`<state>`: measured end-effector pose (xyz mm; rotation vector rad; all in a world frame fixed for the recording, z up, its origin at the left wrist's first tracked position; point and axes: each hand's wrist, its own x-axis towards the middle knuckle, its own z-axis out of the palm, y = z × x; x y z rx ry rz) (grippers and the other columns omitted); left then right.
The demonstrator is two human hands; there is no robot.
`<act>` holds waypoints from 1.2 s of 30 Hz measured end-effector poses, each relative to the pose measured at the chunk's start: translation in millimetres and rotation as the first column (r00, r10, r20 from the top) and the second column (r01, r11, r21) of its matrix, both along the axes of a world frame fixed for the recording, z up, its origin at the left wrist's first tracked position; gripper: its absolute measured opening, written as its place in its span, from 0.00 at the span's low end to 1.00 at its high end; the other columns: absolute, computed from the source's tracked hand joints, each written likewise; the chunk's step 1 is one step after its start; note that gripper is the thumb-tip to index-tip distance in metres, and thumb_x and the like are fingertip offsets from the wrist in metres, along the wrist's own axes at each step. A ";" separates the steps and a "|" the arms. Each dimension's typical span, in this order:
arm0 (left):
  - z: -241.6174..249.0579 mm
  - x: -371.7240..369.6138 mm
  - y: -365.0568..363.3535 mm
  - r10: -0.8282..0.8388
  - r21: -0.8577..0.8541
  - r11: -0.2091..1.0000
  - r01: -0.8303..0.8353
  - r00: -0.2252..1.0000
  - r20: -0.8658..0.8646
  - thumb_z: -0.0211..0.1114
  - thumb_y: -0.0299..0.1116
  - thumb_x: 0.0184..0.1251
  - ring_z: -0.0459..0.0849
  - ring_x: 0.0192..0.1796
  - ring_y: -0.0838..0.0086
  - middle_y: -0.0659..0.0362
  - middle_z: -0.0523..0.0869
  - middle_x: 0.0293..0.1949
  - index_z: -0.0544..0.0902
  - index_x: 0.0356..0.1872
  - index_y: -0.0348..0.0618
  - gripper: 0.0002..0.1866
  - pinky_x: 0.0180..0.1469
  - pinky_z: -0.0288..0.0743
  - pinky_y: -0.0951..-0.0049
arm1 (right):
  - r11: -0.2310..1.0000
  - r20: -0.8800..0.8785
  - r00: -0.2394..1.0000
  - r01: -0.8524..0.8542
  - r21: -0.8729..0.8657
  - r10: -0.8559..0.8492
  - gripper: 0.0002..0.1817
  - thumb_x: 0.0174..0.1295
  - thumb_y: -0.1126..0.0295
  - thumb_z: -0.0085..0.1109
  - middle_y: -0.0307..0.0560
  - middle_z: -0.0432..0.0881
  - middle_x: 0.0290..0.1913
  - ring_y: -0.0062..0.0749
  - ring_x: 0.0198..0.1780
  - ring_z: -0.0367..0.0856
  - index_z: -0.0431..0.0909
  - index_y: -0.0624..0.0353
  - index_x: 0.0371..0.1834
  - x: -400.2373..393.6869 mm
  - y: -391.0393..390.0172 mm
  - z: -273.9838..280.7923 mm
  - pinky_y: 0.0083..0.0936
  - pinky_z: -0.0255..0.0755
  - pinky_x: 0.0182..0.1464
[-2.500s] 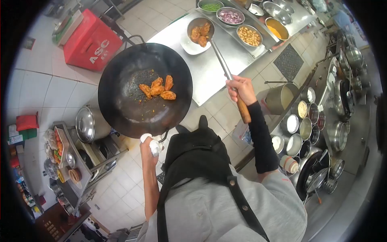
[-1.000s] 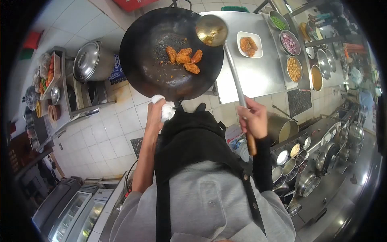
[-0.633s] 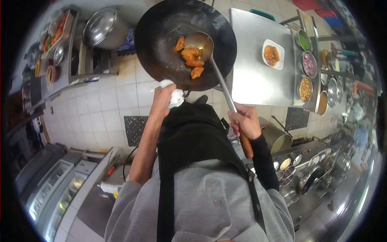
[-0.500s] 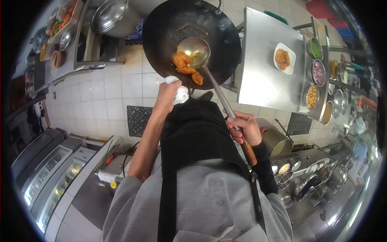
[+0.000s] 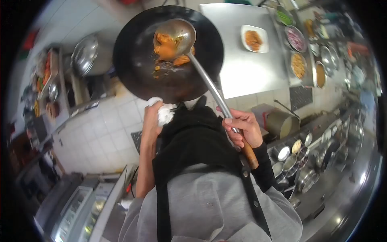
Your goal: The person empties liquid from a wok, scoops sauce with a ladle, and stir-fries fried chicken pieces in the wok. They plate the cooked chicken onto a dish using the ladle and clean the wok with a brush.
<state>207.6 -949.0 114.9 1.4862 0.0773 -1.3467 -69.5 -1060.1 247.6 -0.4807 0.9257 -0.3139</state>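
Note:
My left hand (image 5: 150, 120) is closed on a bunched white cloth (image 5: 165, 114) at the near rim of a large black wok (image 5: 131, 66). Whether the fingers also grip a wok handle through the cloth is hidden. My right hand (image 5: 248, 128) is wrapped round the shaft of a long ladle (image 5: 206, 80), close to its wooden end. The ladle's bowl is over the wok, with orange-red sauced pieces of food (image 5: 167, 51) in and beside it; some look blurred by motion. Sauce smears mark the wok's surface below them.
Right of the wok, a steel table (image 5: 234, 72) carries a white dish (image 5: 265, 47) of similar orange food. Bowls of chopped greens (image 5: 284, 17), purple-pink onion (image 5: 295, 39) and yellowish cubes (image 5: 298, 65) line its far side. A lidded pot (image 5: 85, 54) stands to the left.
The ladle's bowl has moved further into the wok, and the food pieces have shifted away from the near rim. The whole view has turned. Both hands keep their holds.

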 end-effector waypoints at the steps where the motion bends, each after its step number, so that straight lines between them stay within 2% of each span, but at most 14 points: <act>1: 0.8 0.3 -4.7 -0.012 -0.016 1.000 0.012 1.000 -0.013 0.57 0.34 0.67 0.82 0.21 0.72 0.55 0.85 0.28 0.80 0.32 0.42 0.08 0.21 0.81 0.67 | 0.998 -0.015 0.998 0.053 -0.041 -0.053 0.23 0.68 0.78 0.57 0.42 0.73 0.29 0.15 0.14 0.64 0.74 0.71 0.66 -9.3 -2.0 8.7 0.16 0.57 0.11; 4: 0.3 4.9 -17.7 -0.070 -0.027 0.997 0.069 0.997 -0.028 0.57 0.34 0.66 0.82 0.21 0.72 0.57 0.86 0.28 0.79 0.32 0.46 0.06 0.21 0.80 0.68 | 0.958 -0.110 0.973 0.175 -0.226 -0.203 0.21 0.69 0.78 0.57 0.41 0.73 0.26 0.16 0.14 0.65 0.76 0.71 0.65 -33.9 -11.7 25.6 0.17 0.58 0.11; 5: 8.9 3.7 -24.7 -0.044 -0.010 0.999 0.043 0.998 -0.034 0.56 0.30 0.65 0.81 0.22 0.68 0.55 0.82 0.27 0.78 0.31 0.39 0.06 0.21 0.78 0.66 | 0.936 -0.143 0.959 0.194 -0.293 -0.243 0.21 0.69 0.78 0.57 0.40 0.73 0.25 0.16 0.13 0.65 0.76 0.71 0.64 -39.2 -14.8 28.4 0.18 0.59 0.11; 10: 7.9 7.2 -30.8 -0.054 0.059 0.997 0.052 0.998 0.023 0.57 0.32 0.63 0.82 0.25 0.70 0.55 0.83 0.28 0.79 0.32 0.40 0.06 0.23 0.79 0.65 | 0.814 -0.368 0.864 0.079 -0.575 -0.344 0.13 0.65 0.78 0.59 0.37 0.72 0.21 0.18 0.14 0.68 0.80 0.71 0.52 -63.8 -38.0 5.7 0.21 0.62 0.12; 14: -4.0 18.7 -23.9 -0.098 0.038 0.994 0.098 0.995 0.018 0.57 0.33 0.64 0.82 0.24 0.70 0.54 0.84 0.29 0.78 0.33 0.42 0.06 0.21 0.80 0.66 | 0.748 -0.437 0.808 0.007 -0.664 -0.395 0.14 0.65 0.77 0.58 0.40 0.75 0.22 0.21 0.14 0.73 0.80 0.72 0.52 -81.2 -53.9 -42.0 0.24 0.66 0.13; 18: -8.8 16.9 -24.2 -0.076 0.033 0.997 0.075 0.997 0.011 0.56 0.33 0.66 0.82 0.21 0.70 0.51 0.87 0.31 0.76 0.34 0.45 0.04 0.17 0.79 0.69 | 0.657 -0.603 0.630 -0.188 -0.730 -0.490 0.22 0.66 0.77 0.58 0.39 0.76 0.21 0.22 0.13 0.72 0.76 0.74 0.63 -79.6 -54.3 -69.7 0.25 0.65 0.15; 22: -3.2 18.2 -23.2 -0.090 0.038 0.995 0.090 0.996 0.001 0.57 0.31 0.63 0.82 0.26 0.71 0.55 0.84 0.31 0.79 0.37 0.41 0.06 0.24 0.81 0.66 | 0.647 -0.556 0.621 -0.101 -0.756 -0.553 0.19 0.66 0.77 0.57 0.41 0.76 0.21 0.22 0.14 0.73 0.79 0.73 0.59 -88.4 -57.3 -79.9 0.24 0.66 0.14; 26: -4.6 16.4 -23.1 -0.082 0.041 0.996 0.082 0.997 0.009 0.57 0.33 0.65 0.83 0.24 0.70 0.53 0.85 0.31 0.78 0.37 0.42 0.06 0.22 0.81 0.67 | 0.705 -0.303 0.738 0.315 -0.635 -0.603 0.15 0.66 0.76 0.56 0.42 0.75 0.23 0.22 0.13 0.70 0.81 0.73 0.52 -105.5 -56.2 -74.0 0.22 0.62 0.13; 28: -9.5 16.6 -23.1 -0.082 0.053 0.995 0.081 0.996 0.022 0.57 0.36 0.67 0.84 0.23 0.70 0.51 0.87 0.32 0.78 0.38 0.45 0.07 0.19 0.81 0.68 | 0.695 -0.121 0.739 0.549 -0.464 -0.663 0.17 0.69 0.77 0.54 0.44 0.76 0.29 0.17 0.15 0.63 0.77 0.74 0.58 -106.7 -53.2 -53.1 0.18 0.56 0.12; 29: -5.7 14.8 -24.4 -0.086 0.055 0.995 0.084 0.996 0.034 0.58 0.37 0.68 0.84 0.24 0.70 0.51 0.87 0.32 0.79 0.39 0.44 0.08 0.20 0.82 0.68 | 0.716 0.119 0.746 0.664 -0.215 -0.655 0.22 0.70 0.78 0.53 0.45 0.75 0.34 0.15 0.16 0.61 0.70 0.74 0.66 -121.9 -50.0 -59.4 0.15 0.55 0.12; 31: -19.9 20.6 -19.7 -0.115 -0.042 0.992 0.116 0.993 0.029 0.59 0.37 0.68 0.84 0.24 0.70 0.52 0.87 0.32 0.79 0.39 0.43 0.09 0.21 0.82 0.67 | 0.752 0.368 0.686 0.657 0.060 -0.628 0.26 0.70 0.77 0.52 0.45 0.75 0.34 0.13 0.16 0.59 0.64 0.74 0.71 -125.2 -40.7 -58.9 0.14 0.54 0.12; 32: -16.0 19.2 -21.8 -0.093 -0.034 0.995 0.094 0.995 0.035 0.60 0.37 0.68 0.84 0.24 0.70 0.53 0.87 0.31 0.80 0.39 0.42 0.09 0.21 0.81 0.67 | 0.796 0.351 0.738 0.603 0.037 -0.576 0.26 0.70 0.77 0.53 0.45 0.75 0.34 0.14 0.16 0.60 0.65 0.74 0.71 -114.4 -35.1 -56.1 0.15 0.54 0.11; 34: -16.3 17.3 -27.1 -0.091 -0.025 0.995 0.092 0.995 0.038 0.60 0.37 0.67 0.84 0.24 0.70 0.54 0.86 0.30 0.80 0.37 0.41 0.09 0.22 0.81 0.65 | 0.865 0.311 0.825 0.501 -0.018 -0.471 0.26 0.70 0.77 0.54 0.44 0.75 0.32 0.14 0.16 0.61 0.67 0.74 0.70 -93.7 -30.6 -39.0 0.16 0.54 0.11; 36: -9.0 14.8 -28.8 -0.089 -0.013 0.996 0.090 0.995 0.052 0.60 0.36 0.67 0.84 0.24 0.70 0.54 0.85 0.29 0.80 0.36 0.40 0.09 0.22 0.81 0.65 | 0.933 0.002 0.957 0.284 -0.221 -0.291 0.24 0.69 0.78 0.56 0.43 0.75 0.30 0.15 0.15 0.64 0.71 0.73 0.68 -61.4 -33.7 -18.6 0.17 0.55 0.11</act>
